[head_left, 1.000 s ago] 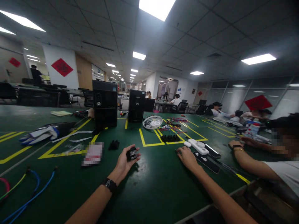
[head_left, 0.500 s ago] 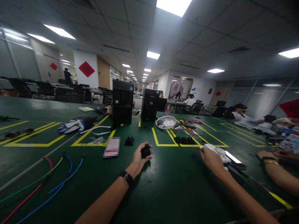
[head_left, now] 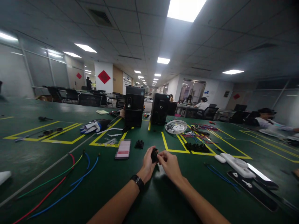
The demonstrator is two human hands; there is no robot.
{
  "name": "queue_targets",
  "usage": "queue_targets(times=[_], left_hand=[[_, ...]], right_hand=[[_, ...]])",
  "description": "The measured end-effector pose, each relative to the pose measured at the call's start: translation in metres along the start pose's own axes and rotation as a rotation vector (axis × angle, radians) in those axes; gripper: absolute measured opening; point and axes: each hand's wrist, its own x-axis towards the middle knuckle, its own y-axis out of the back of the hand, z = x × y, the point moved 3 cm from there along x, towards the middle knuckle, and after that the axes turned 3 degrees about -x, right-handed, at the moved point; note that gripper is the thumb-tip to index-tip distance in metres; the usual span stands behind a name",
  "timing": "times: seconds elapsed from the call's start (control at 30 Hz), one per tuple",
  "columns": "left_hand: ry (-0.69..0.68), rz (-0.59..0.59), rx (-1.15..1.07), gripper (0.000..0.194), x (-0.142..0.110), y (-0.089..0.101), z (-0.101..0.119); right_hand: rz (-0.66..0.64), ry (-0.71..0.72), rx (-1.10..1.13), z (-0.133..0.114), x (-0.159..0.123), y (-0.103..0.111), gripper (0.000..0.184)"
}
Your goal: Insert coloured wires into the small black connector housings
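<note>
My left hand, a watch on its wrist, grips a small black plastic part just above the green table. My right hand has come in from the right, and its fingers pinch the same part from the other side. Both hands meet at the middle of the view. A second small black part lies on the table just beyond my left hand, next to a blurred pink card.
Two black computer towers stand further back, with a white fan grille and a row of black parts to the right. White devices and a dark flat strip lie at right. Coloured cables trail at left. People sit at far tables.
My view turned left. My right hand left the white devices at the right and came to the black part held in my left hand.
</note>
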Motion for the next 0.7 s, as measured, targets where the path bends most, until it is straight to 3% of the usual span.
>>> queue_targets(times=[0.17,0.43,0.7], left_hand=[[-0.011,-0.063,0.077,0.030,-0.007,-0.005,0.000],[-0.009,-0.042,0.036,0.030,-0.006,-0.004,0.000],[-0.084,-0.130,0.272,0.031,-0.017,-0.010,0.004]], right_hand=[[0.016,0.024,0.028,-0.002,-0.004,0.002,0.023],[0.100,0.024,0.038,-0.003,-0.005,0.005,0.023],[0.020,0.083,0.049,0.003,-0.006,0.006,0.028]])
